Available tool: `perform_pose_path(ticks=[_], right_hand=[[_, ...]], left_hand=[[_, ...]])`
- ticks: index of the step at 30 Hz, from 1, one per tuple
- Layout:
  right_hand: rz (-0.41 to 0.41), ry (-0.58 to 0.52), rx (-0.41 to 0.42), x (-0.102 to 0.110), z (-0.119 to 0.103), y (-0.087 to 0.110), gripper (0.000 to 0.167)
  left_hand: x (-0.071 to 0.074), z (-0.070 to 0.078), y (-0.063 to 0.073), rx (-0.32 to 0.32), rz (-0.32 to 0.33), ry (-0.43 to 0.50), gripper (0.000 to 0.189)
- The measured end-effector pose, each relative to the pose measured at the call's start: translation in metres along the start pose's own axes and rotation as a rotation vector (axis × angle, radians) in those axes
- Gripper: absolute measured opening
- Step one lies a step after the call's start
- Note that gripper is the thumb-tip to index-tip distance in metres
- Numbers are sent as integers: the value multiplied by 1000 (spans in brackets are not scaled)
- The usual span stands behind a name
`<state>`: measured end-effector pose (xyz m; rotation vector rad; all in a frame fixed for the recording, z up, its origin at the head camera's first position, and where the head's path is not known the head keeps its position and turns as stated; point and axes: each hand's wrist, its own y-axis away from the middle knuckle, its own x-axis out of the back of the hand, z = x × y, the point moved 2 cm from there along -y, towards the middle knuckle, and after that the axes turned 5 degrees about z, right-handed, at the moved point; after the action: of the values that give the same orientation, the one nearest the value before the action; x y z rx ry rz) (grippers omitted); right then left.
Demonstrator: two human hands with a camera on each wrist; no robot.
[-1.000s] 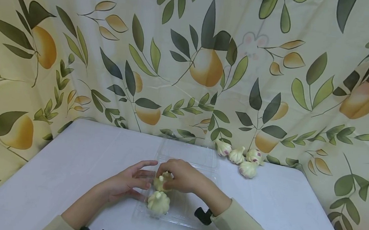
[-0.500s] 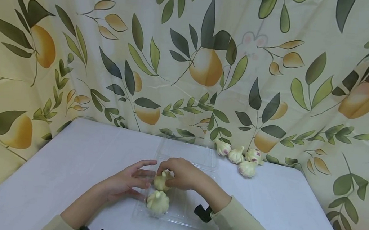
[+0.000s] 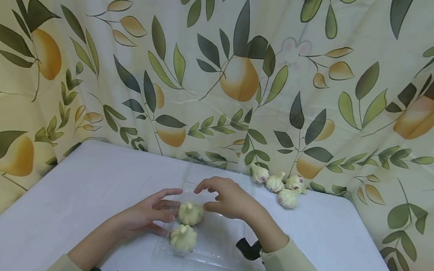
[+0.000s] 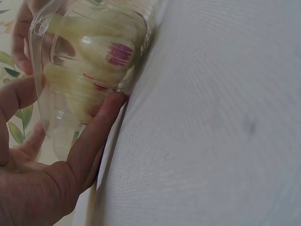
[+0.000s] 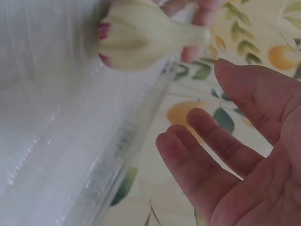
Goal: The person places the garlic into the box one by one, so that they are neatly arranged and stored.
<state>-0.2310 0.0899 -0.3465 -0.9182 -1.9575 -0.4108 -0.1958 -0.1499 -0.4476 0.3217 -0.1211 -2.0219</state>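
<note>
Two pale garlic bulbs sit inside a clear plastic box [image 3: 224,242] along its left side. The far garlic bulb [image 3: 190,214] and the near garlic bulb [image 3: 184,238] stand stem up, close together. Against the outside of the box's left wall, my left hand [image 3: 143,215] rests with spread fingers; in the left wrist view one finger [image 4: 101,122] lies along the clear wall. My right hand [image 3: 231,198] hovers just right of the far bulb, its fingers parted and holding nothing. The right wrist view shows a gap between those fingers [image 5: 190,165] and a bulb.
The box's lid [image 3: 217,178] lies folded back toward the far edge. Several garlic bulbs [image 3: 275,182] with purple marks are grouped at the table's back right. A white cloth covers the table [image 3: 122,170]; a fruit-patterned curtain [image 3: 222,68] hangs right behind it.
My right hand has let go of the far garlic bulb and drawn back up and to the right. The bulb stays in the box. My left hand holds its place.
</note>
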Motion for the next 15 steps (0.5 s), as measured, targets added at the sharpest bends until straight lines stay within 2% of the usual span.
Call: perform_pose_path(ticks=[8, 15], right_hand=[[121, -105, -23, 16, 17, 23, 35], [251, -187, -122, 29, 38, 46, 37]], left_hand=[[-1, 1, 0, 9, 6, 6, 75], [0, 0, 0, 6, -12, 10, 77]])
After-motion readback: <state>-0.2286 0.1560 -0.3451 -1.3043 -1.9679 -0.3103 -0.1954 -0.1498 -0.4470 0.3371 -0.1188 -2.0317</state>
